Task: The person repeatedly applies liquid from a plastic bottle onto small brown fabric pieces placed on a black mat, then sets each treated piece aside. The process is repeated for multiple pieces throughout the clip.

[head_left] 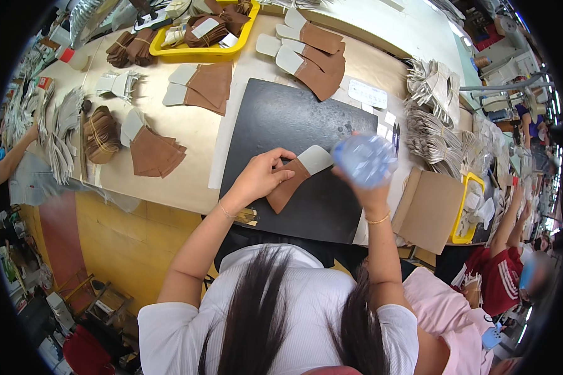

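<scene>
My left hand pinches a brown leather-like piece over a black mat. A pale grey rounded piece extends from its upper right end. To the right, my right hand is wrapped round a clear bluish plastic container, perhaps a bottle; motion smears it, and it hides part of that hand. Beyond the mat lie overlapping brown and grey pieces. More such pieces are fanned out on the left, one set nearer the mat and another farther out.
A yellow tray with brown bundles stands at the far left, and another yellow tray at the right. Bundled pale pieces and a brown cardboard sheet sit right of the mat. Pens lie by its edge. Other people work on both sides.
</scene>
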`<state>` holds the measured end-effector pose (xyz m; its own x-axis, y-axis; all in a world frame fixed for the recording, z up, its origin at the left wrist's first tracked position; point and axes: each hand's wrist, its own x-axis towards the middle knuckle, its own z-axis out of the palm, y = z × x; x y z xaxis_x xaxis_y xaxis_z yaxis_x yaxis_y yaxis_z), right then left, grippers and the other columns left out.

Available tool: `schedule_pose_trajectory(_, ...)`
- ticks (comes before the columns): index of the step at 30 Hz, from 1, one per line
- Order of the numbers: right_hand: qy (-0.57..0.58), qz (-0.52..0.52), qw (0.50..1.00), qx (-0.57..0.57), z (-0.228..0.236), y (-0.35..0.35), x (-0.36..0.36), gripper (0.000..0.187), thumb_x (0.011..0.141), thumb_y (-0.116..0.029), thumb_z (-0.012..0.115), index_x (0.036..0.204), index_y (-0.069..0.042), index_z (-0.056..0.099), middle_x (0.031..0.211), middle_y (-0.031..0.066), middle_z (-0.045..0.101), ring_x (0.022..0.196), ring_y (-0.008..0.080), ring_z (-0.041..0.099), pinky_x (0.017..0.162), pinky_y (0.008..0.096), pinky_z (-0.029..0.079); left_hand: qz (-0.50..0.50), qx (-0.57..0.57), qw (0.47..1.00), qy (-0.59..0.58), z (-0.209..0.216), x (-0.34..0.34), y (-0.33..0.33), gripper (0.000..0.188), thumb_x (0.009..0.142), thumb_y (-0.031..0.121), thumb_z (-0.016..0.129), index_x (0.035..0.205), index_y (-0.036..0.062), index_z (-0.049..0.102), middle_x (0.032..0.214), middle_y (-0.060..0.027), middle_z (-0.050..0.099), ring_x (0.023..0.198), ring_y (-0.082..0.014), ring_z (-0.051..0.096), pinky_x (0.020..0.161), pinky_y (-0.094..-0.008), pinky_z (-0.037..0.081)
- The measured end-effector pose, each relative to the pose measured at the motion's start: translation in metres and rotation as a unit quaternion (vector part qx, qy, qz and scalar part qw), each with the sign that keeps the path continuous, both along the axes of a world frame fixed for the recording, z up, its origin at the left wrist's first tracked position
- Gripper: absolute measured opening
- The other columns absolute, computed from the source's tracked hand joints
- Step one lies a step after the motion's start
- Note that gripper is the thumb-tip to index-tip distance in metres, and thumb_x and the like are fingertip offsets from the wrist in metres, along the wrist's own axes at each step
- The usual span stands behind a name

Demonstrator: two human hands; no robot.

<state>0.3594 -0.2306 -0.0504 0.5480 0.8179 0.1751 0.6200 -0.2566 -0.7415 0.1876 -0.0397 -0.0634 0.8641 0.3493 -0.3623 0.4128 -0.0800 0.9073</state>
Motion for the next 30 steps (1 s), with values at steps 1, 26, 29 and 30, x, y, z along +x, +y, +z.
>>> schedule_pose_trajectory(1, -0.016, -0.004, 1.000, 0.007, -0.001, -0.002, 0.005, 0.077, 0.064, -0.016, 0.086, 0.129, -0.004, 0.047, 0.128, 0.0105, 0.056, 0.114, 0.0200, 0.056, 0.094, 0.0328, 0.047, 0.003, 0.003, 1.000, 0.002, 0.000, 0.000, 0.000, 0.031, 0.082, 0.008, 0.068, 0.112, 0.0017, 0.061, 0.065, 0.0006, 0.054, 0.062, -0.0057, 0.049, 0.060, -0.0220, 0.041)
schedule_pose_trajectory(26, -0.062, -0.085, 0.988, 0.113, 0.017, 0.050, -0.019, 0.034, 0.070, -0.013, 0.080, 0.100, -0.003, 0.067, 0.096, 0.0082, 0.069, 0.082, 0.0227, 0.068, 0.070, 0.0324, 0.053, 0.031, -0.028, 0.999, 0.005, 0.001, -0.001, 0.001, 0.036, 0.080, 0.010, 0.072, 0.105, -0.0002, 0.047, 0.066, -0.0036, 0.055, 0.061, -0.0087, 0.050, 0.059, -0.0254, 0.041)
schedule_pose_trajectory(29, -0.002, -0.004, 0.996, 0.093, 0.007, 0.053, -0.045, 0.059, 0.069, -0.018, 0.083, 0.120, -0.004, 0.058, 0.118, 0.0094, 0.062, 0.108, 0.0221, 0.058, 0.096, 0.0353, 0.044, 0.033, 0.005, 0.999, -0.013, -0.007, -0.001, 0.001, 0.036, 0.080, 0.010, 0.072, 0.104, -0.0007, 0.048, 0.066, -0.0052, 0.056, 0.061, -0.0100, 0.051, 0.060, -0.0261, 0.042)
schedule_pose_trajectory(30, 0.023, -0.003, 0.992, 0.123, 0.006, 0.059, -0.051, 0.058, 0.069, -0.020, 0.083, 0.119, -0.004, 0.059, 0.118, 0.0091, 0.063, 0.108, 0.0220, 0.058, 0.096, 0.0358, 0.043, 0.032, 0.019, 0.999, -0.024, -0.009, 0.000, 0.001, 0.036, 0.080, 0.010, 0.072, 0.104, -0.0010, 0.048, 0.065, -0.0057, 0.056, 0.061, -0.0104, 0.052, 0.060, -0.0263, 0.042)
